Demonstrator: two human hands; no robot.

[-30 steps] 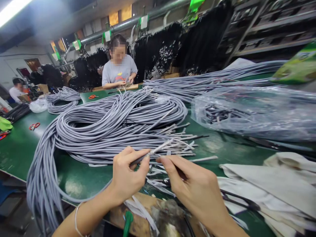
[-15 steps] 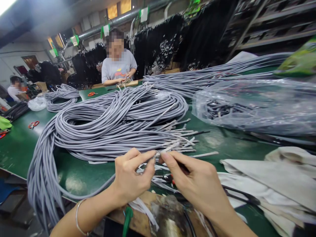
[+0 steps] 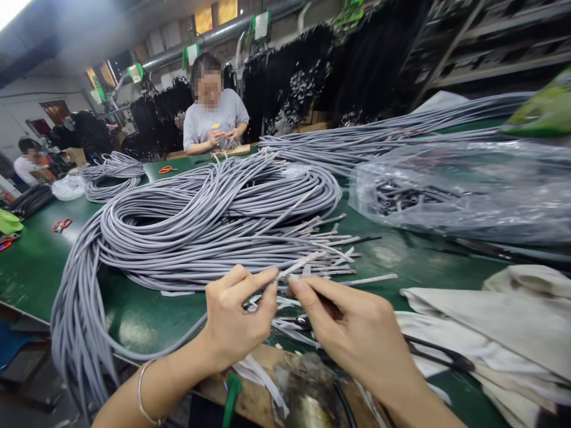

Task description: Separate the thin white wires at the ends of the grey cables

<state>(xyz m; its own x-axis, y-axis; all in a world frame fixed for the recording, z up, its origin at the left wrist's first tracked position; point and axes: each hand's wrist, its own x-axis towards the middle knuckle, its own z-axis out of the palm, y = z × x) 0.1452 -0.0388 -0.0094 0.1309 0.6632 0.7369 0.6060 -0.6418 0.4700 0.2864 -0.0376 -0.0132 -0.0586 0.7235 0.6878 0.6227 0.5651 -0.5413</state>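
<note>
Cable (image 3: 190, 334): grey, single; gripped in the left hand (image 3: 238, 315), where it is pinched between thumb and forefinger. From there it is led back past the wrist and curved away to the left.

Braid (image 3: 306, 261): pale end of the same cable; projected beyond the left fingers (image 3: 259, 284), tilted up to the right.

Right hand (image 3: 357, 327): thumb and forefinger are pressed together just beside the base of the braid; whatever may be pinched between them is hidden.

Bracelet (image 3: 141, 389): silver; worn on the left wrist.

Bundle (image 3: 178, 261): grey cables, looped; laid on the green bench (image 3: 27, 273) beyond and left of the fingers, partly hung over the near edge.

Strips (image 3: 263, 380): white; strewn below the fingers, some across a brown board (image 3: 254, 409).

Handle (image 3: 232, 395): green; seen at the board, below the left fingers.

Cloth (image 3: 486, 309): white; heaped to the right of the fingers, with a black tool (image 3: 450, 356) laid against it.

Bag (image 3: 473, 205): clear; filled partly with dark pieces, placed beyond and right of the fingers.

Person (image 3: 216, 122): grey shirt; seated beyond the bundle, with small work held in both hands.
</note>
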